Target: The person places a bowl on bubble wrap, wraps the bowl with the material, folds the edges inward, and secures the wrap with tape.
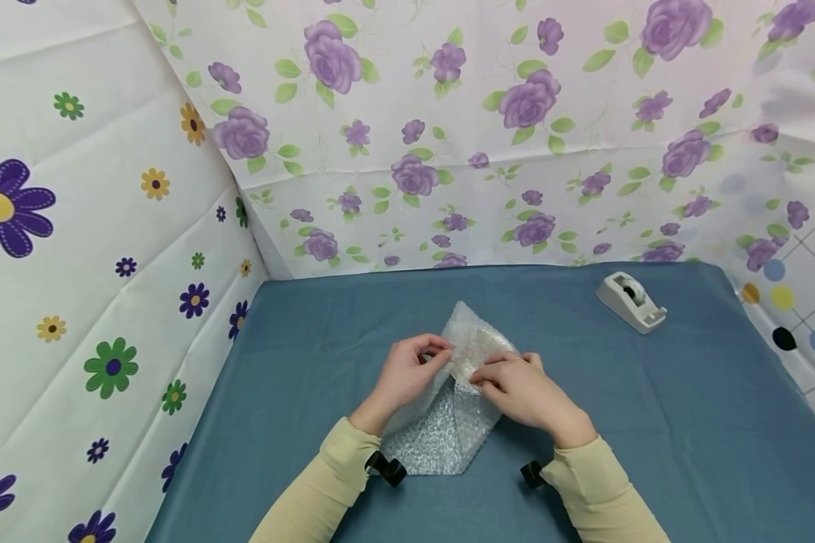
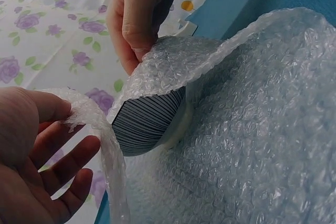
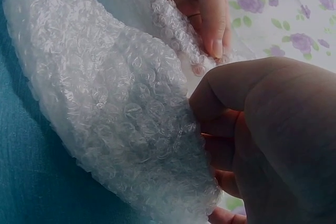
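A sheet of bubble wrap point(image 1: 424, 437) lies on the table, its far part raised and folded over. Inside it, in the left wrist view, sits a rounded piece of ware point(image 2: 148, 125) with thin dark and pale stripes, like a bowl or cup; the wrap hides most of it. My left hand point(image 1: 407, 371) pinches an edge of the wrap between thumb and index finger, the other fingers loosely bent. On the other side my right hand point(image 1: 526, 388) holds the folded wrap against the ware, its fingers curled at the edge in the right wrist view.
A white tape dispenser point(image 1: 630, 303) stands at the back right of the table, which has a blue cloth point(image 1: 652, 422) over it. Flowered sheets point(image 1: 380, 128) hang behind and at the left; a dotted one is at the right.
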`<state>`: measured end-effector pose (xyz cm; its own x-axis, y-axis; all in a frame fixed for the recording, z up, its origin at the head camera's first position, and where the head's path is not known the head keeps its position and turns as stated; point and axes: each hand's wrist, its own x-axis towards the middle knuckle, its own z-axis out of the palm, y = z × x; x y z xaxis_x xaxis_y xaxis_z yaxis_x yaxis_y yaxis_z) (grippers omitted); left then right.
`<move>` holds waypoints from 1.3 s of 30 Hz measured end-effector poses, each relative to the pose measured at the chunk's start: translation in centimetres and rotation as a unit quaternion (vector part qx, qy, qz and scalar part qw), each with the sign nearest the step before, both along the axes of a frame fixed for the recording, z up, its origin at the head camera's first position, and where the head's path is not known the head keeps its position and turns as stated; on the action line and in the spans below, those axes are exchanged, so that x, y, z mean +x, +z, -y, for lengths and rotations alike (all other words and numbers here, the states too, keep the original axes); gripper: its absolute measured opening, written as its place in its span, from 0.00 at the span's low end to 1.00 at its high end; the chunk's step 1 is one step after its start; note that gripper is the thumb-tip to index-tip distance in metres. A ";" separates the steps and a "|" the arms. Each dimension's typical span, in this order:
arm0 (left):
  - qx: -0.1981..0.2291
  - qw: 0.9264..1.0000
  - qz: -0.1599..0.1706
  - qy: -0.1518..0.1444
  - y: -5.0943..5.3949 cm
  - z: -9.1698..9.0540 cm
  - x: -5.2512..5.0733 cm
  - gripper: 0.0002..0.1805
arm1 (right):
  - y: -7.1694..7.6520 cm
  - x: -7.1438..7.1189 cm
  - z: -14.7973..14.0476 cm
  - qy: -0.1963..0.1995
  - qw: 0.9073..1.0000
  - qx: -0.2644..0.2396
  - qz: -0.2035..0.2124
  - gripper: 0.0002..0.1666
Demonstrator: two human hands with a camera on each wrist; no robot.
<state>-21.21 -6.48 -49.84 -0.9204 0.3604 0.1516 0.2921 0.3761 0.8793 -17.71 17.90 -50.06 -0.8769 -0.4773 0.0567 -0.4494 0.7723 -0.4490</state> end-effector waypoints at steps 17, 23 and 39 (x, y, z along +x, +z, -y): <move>-0.035 0.998 -0.048 -0.011 -0.5 -0.8 -0.1 0.07 | 0.1 -0.3 -0.5 0.024 1.000 -0.005 0.003 0.16; -0.047 0.997 -0.058 -0.013 -0.5 -1.1 -0.1 0.07 | 0.5 -0.7 -1.4 0.043 0.998 -0.049 -0.020 0.16; -0.108 0.988 -0.110 -0.021 -0.6 -1.8 0.2 0.07 | 1.0 -0.8 -2.4 -0.043 0.991 -0.120 -0.050 0.17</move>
